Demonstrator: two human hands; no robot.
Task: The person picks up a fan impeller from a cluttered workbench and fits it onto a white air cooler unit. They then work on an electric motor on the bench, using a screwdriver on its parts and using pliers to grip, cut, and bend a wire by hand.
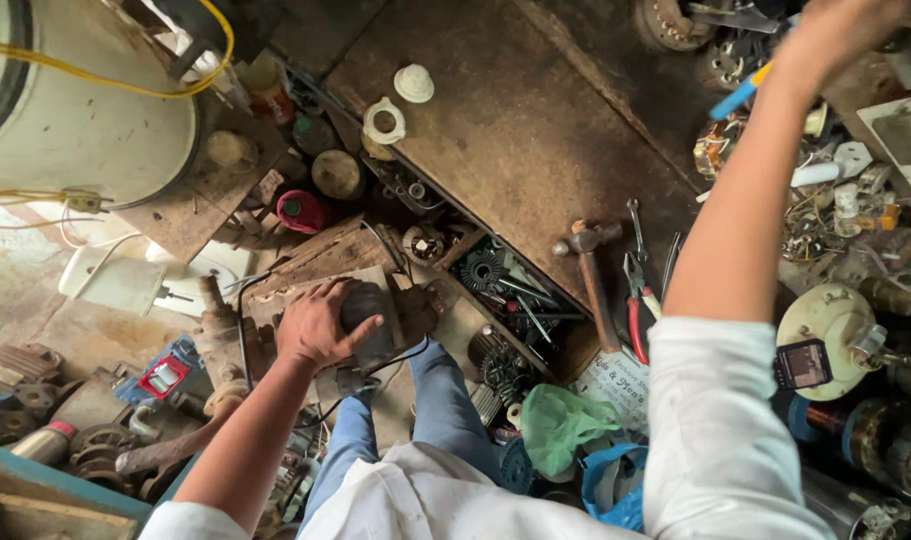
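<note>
Down left, motor (367,305) under left hand (318,325).

A hammer (592,275) lies on the rusty workbench (515,120). Red-handled pliers (635,300) sit just right of the hammer, a green plastic bag (560,425) below it, white plastic caps (400,100) well up-left, and a white drum (70,110) far left.
</note>
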